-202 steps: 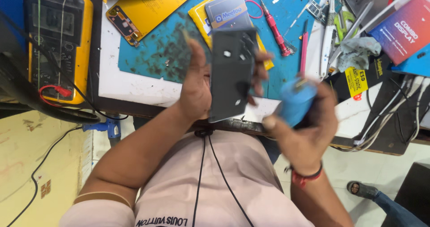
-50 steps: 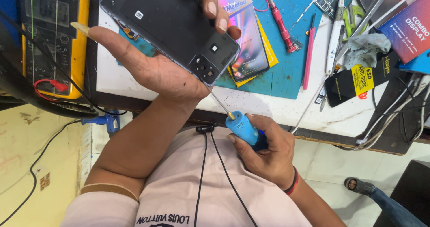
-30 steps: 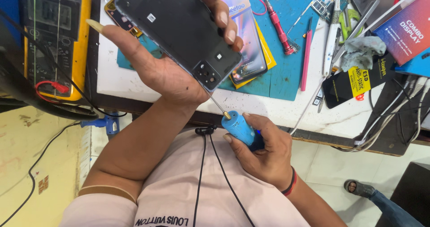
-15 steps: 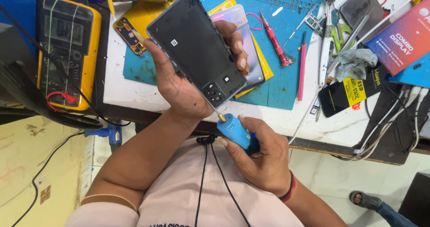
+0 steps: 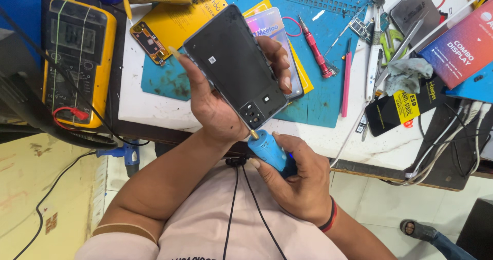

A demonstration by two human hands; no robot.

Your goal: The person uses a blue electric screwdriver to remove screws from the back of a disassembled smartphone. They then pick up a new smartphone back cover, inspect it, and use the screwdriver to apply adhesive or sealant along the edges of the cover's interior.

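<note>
The dark phone [image 5: 233, 67] is held up above the near edge of the worktop [image 5: 359, 147], back side facing up, its long axis running from about 10 o'clock to 4 o'clock. The left hand [image 5: 215, 106] cradles it from below, thumb along the 9 o'clock edge and fingers [image 5: 277, 65] wrapped over the 3 o'clock edge. The camera corner sits at the low, near end.

Right at that low corner, toward 5 o'clock, the brass tip of a blue electric screwdriver [image 5: 267, 149] meets the phone's edge; whether it is seated in a screw is too small to tell. The right hand [image 5: 298, 183] grips the blue body firmly, thumb on top, and is the hand nearer the working corner.

Farther out on the blue mat [image 5: 328, 90] lie a second phone on yellow card [image 5: 280, 31] at 12 o'clock and a red screwdriver [image 5: 316, 54] at 1 o'clock. A yellow meter [image 5: 77, 60] sits at 9 o'clock.
</note>
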